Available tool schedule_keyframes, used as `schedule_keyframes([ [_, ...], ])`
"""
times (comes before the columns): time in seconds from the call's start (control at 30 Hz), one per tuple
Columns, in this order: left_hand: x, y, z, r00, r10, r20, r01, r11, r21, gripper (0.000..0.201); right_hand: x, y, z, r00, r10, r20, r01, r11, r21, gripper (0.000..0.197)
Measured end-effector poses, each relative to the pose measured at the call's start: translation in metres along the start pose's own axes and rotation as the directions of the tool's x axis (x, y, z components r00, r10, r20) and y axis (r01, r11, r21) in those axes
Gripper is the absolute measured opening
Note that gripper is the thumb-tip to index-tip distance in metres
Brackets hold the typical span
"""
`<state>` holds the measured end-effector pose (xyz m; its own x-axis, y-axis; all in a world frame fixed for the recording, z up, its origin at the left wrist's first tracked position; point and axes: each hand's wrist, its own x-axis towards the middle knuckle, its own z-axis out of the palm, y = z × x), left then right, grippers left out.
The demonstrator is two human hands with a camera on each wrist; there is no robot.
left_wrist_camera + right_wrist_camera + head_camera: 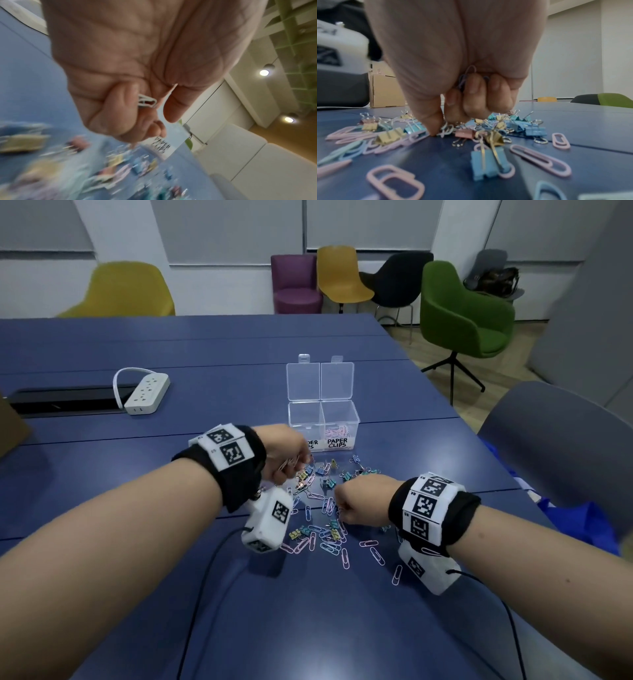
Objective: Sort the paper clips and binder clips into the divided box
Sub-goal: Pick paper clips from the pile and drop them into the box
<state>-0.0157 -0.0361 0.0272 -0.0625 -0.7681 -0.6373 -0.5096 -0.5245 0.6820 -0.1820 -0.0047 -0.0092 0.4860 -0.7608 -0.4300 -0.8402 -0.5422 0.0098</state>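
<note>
The loose paper clips (334, 542) and binder clips (329, 474) lie mixed in a scatter on the blue table (308, 628), between the two hands and just in front of the divided box (323, 419). The clips are pastel pink, blue and pale green wire loops; the binder clips are blue, yellow, pink and teal with silver or gold handles. The box is clear plastic, with both lids folded back and open. Its right compartment, labelled "PAPER CLIPS", holds some pink and pale clips (337, 431); the left label is partly hidden behind the left hand (286, 451), and what that compartment holds cannot be told.

The left hand is raised just above the far-left edge of the scatter, near the box front, fingers curled into the palm around a few paper clips; in the left wrist view a white clip end (147, 102) pokes out between the curled fingers and the thumb. The right hand (363, 501) is down on the pile, its curled fingers holding purple and blue paper clips (464, 79) against the palm, while its thumb tip (433, 129) presses the table among the clips.

Further left on the table lies a white power strip (147, 393) beside a black cable tray (65, 402). Chairs in yellow, purple, black and green (462, 313) stand beyond the table.
</note>
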Motion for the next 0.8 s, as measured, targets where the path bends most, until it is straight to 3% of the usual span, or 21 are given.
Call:
schedule_keyframes([
  [0.17, 0.02, 0.062, 0.007, 0.989, 0.138, -0.053, -0.147, 0.957, -0.25, 0.033, -0.004, 0.018, -0.015, 0.996, 0.004, -0.085, 0.015, 0.976, 0.216, 0.017],
  [0.3, 0.044, 0.095, 0.012, 0.955, 0.238, -0.177, -0.296, 0.806, -0.512, 0.037, -0.004, 0.041, -0.026, 0.988, 0.027, -0.155, 0.033, 0.929, 0.369, 0.019],
  [0.47, 0.077, 0.104, 0.019, 0.915, 0.305, -0.264, -0.403, 0.711, -0.577, 0.047, -0.002, 0.067, -0.03, 0.984, 0.062, -0.167, 0.019, 0.897, 0.442, 0.02],
  [0.7, 0.079, 0.088, 0.013, 0.865, 0.421, -0.274, -0.502, 0.738, -0.451, 0.053, 0.012, 0.086, -0.063, 0.958, 0.153, -0.242, -0.022, 0.883, 0.469, 0.016],
  [0.73, 0.074, 0.086, 0.009, 0.841, 0.454, -0.293, -0.537, 0.763, -0.36, 0.047, 0.016, 0.088, -0.071, 0.95, 0.172, -0.259, -0.035, 0.886, 0.462, 0.02],
  [0.8, 0.064, 0.076, 0.0, 0.764, 0.563, -0.317, -0.577, 0.815, 0.055, 0.026, 0.029, 0.088, -0.086, 0.938, 0.207, -0.277, -0.063, 0.89, 0.452, 0.028],
])
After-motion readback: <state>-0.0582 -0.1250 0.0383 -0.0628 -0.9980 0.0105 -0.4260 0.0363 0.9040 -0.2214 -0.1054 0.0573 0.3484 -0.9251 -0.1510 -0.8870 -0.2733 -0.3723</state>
